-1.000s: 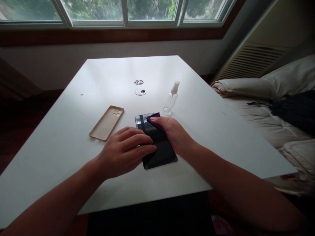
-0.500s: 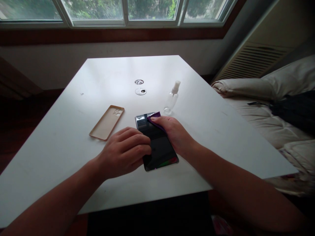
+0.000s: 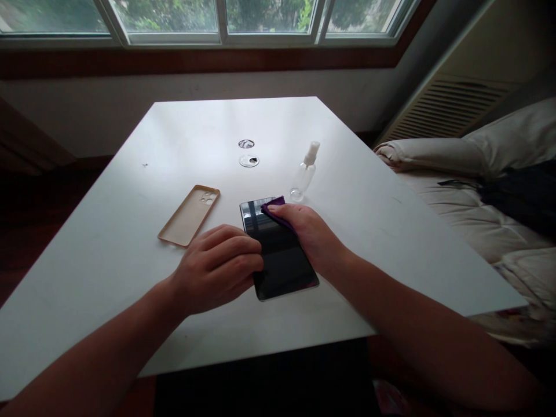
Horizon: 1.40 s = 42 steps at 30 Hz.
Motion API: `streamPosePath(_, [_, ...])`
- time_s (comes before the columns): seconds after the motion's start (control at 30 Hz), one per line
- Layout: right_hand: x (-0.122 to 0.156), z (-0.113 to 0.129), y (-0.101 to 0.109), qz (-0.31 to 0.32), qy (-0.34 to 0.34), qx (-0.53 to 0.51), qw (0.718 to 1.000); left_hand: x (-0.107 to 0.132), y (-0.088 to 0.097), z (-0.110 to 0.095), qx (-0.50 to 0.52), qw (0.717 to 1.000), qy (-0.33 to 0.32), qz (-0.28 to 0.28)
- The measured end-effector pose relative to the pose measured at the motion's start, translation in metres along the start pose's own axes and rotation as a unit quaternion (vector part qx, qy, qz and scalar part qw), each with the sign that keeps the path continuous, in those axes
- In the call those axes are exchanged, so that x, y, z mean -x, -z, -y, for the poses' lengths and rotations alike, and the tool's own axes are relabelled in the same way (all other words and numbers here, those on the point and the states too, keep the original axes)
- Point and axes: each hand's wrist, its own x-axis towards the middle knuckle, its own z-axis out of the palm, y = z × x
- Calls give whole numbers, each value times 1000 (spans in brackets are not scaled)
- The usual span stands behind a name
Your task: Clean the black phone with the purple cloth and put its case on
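A black phone (image 3: pixel 280 260) lies screen-up on the white table (image 3: pixel 108 243). My left hand (image 3: pixel 217 266) rests at the phone's left edge, fingers curled against it and holding it steady. My right hand (image 3: pixel 308 234) lies over the phone's right side and presses a purple cloth (image 3: pixel 273 204) onto the upper part of the screen; only a corner of the cloth shows past the fingers.
A tan phone case (image 3: pixel 190 215) lies inside-up left of the phone. A small clear spray bottle (image 3: pixel 304 172) stands just behind my right hand. Two round cable-hole pieces (image 3: pixel 248 160) sit mid-table. A bed with pale bedding (image 3: pixel 478 191) is at the right.
My left fingers have slid off the screen to the phone's left edge. The phone has turned slightly, its near end shifting right. The right hand and cloth have barely moved.
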Motion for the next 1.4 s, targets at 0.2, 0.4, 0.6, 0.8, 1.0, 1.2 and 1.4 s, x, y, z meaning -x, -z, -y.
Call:
streamPosePath(0.2, [-1,-2,3,18,-3,-16,1000,2,0,0,3,1000,-4,-5])
streamPosePath(0.4, [-1,-3,3,23,-16,-37,999,0,1,-1,-14,1000,1,-21])
streamPosePath(0.6, [0,-1,2,21,-22,-37,999,1,1,-1,-11,1000,-5,-19])
streamPosePath(0.8, [1,1,1,11,-20,-26,999,3,0,-1,3,1000,5,-19])
streamPosePath(1.0, [0,-3,4,12,-1,-49,999,4,-1,0,16,999,21,-30])
streamPosePath(1.2, [-3,-6,5,12,-7,-77,997,4,-1,1,5,999,20,-43])
streamPosePath(1.4, [-3,-5,4,4,-17,-81,997,3,-1,2,-5,999,15,-42])
